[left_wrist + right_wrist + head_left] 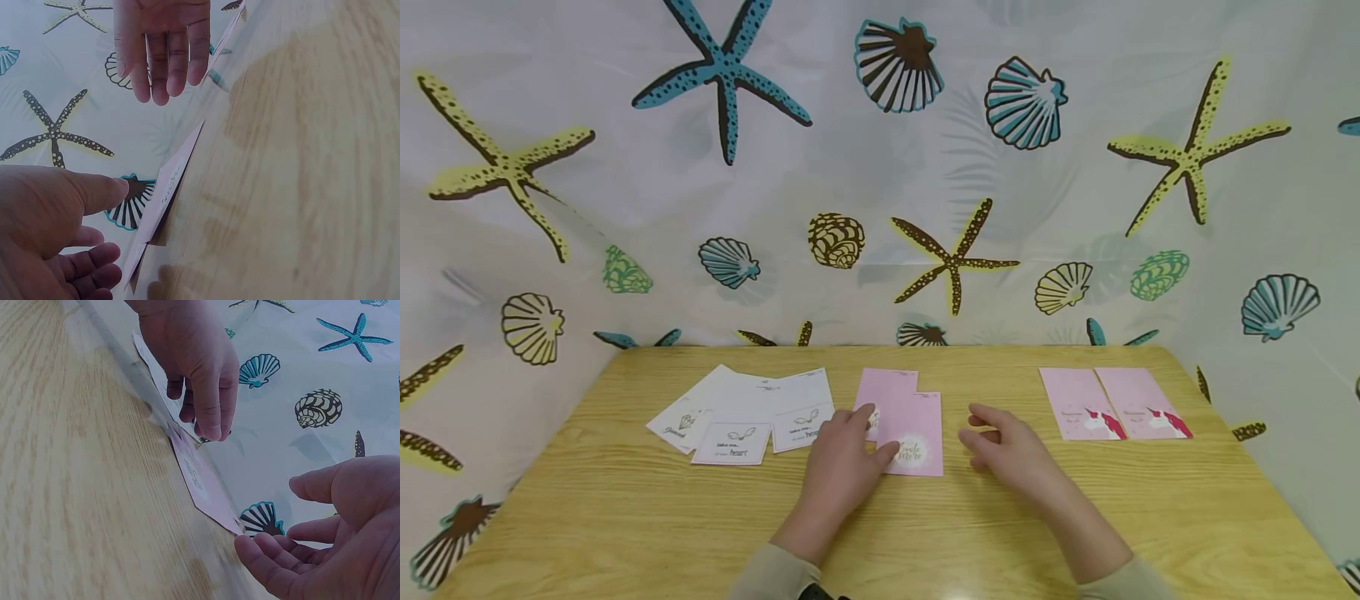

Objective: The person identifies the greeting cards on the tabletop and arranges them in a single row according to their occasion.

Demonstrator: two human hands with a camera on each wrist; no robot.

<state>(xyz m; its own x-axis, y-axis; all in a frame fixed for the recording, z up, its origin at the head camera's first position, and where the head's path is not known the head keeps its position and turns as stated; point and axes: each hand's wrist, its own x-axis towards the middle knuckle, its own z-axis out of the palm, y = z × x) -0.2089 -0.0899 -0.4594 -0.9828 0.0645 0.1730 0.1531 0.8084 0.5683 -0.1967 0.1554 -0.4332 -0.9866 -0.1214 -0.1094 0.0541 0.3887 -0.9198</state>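
The left hand (844, 462) was partly open: its fingers (863, 414) were loosely bent, its thumb stood apart from the index finger, and nothing was gripped. Its fingertips overlay the left side of a pair of pink cards; whether they touched the paper could not be told. The right hand (1015, 454) was likewise half open, thumb and index finger separated, palm turned inward, holding nothing and clear of the cards to its left.

Between the two sets of fingers lay the front pink card (917, 419), its long axis running away from the person and its round white lettered patch toward the near end, beside the left thumb. The back pink card (888, 385) lay beyond and partly beneath it, similarly aligned, its own patch largely hidden by the left fingers.

Farther left of the left fingers were three overlapping white cards: a diamond card (703, 404), angled obliquely, and two winged heart cards, near (730, 450) and far (803, 404). Well to the right of the right fingers, two unicorn cards (1075, 392) lay side by side, long axes pointing away. All rested on a wooden bench (940, 533).
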